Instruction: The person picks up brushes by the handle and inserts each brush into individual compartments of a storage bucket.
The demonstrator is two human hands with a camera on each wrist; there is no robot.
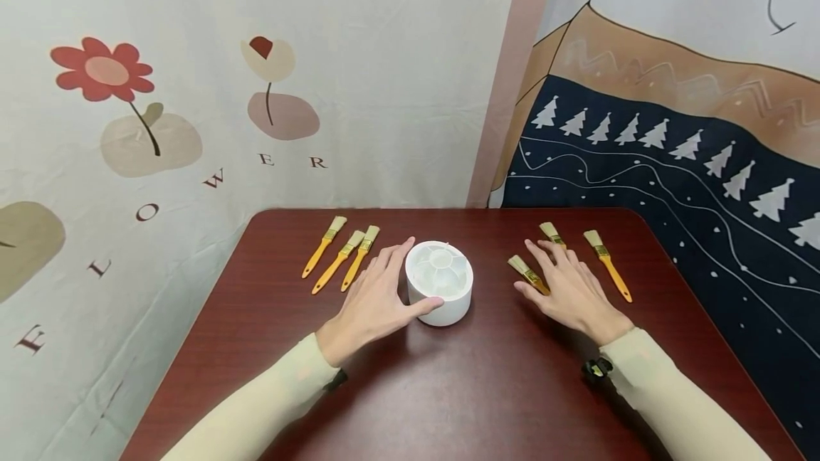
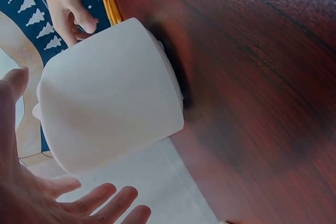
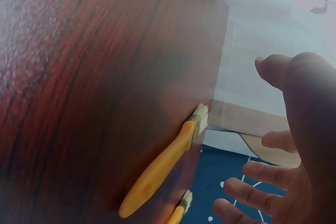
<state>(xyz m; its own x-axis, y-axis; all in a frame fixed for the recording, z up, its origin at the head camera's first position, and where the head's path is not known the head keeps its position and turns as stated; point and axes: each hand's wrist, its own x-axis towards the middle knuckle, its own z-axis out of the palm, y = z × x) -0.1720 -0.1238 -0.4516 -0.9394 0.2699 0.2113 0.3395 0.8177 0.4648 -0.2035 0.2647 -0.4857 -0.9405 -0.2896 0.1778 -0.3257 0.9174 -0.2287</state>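
A round white holder (image 1: 451, 313) with several compartments inside its top stands upright near the middle of the table. My left hand (image 1: 374, 301) is at its left side, thumb in front and fingers spread behind; in the left wrist view, fingertips (image 2: 123, 198) show a gap from the holder's wall. My right hand (image 1: 573, 296) hovers with spread fingers over the paintbrushes on the right and holds nothing. Under and beside it lie a near paintbrush (image 1: 527, 273) and a far paintbrush (image 1: 552, 232), both partly covered. One more paintbrush (image 1: 608, 265) lies to its right.
Three yellow-handled paintbrushes (image 1: 331, 262) lie on the left of the dark red table (image 1: 487, 390), bristles pointing away from me. A pale floral cloth (image 1: 397, 91) hangs behind the table, and a dark blue tree-patterned cloth (image 1: 615, 169) hangs at the right.
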